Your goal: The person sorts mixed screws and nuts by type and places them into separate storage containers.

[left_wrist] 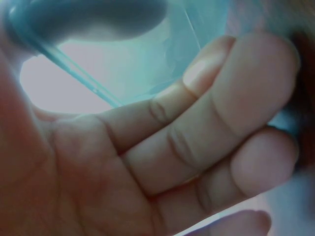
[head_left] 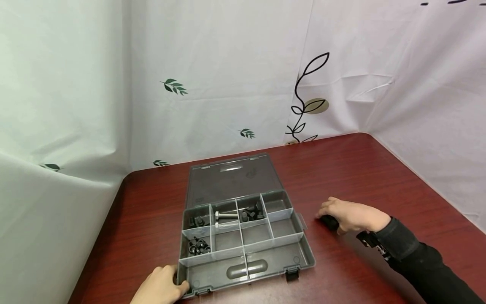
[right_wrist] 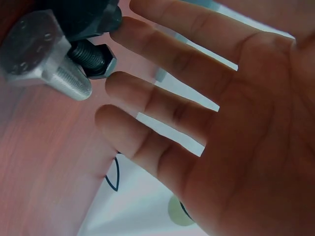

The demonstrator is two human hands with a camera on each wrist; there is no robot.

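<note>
A grey compartment organizer box [head_left: 265, 258] lies on the table with its see-through lid [head_left: 231, 181] folded back. My left hand [head_left: 161, 285] grips its near left corner, thumb over the rim and fingers along the outer side. To the right of the box, my right hand [head_left: 351, 214] reaches down, fingers and thumb around a dark rounded piece [head_left: 329, 221]. In the right wrist view, a silver hex bolt [right_wrist: 37, 49] and a black bolt [right_wrist: 96, 61] show close by the fingertips; the thumb is hidden there.
Small black parts [head_left: 199, 246] fill some left and back compartments, and a silver bolt [head_left: 227, 215] lies in another. A black latch [head_left: 291, 274] hangs at the box's front. White patterned fabric [head_left: 228, 84] rises behind the red-brown table [head_left: 341, 164].
</note>
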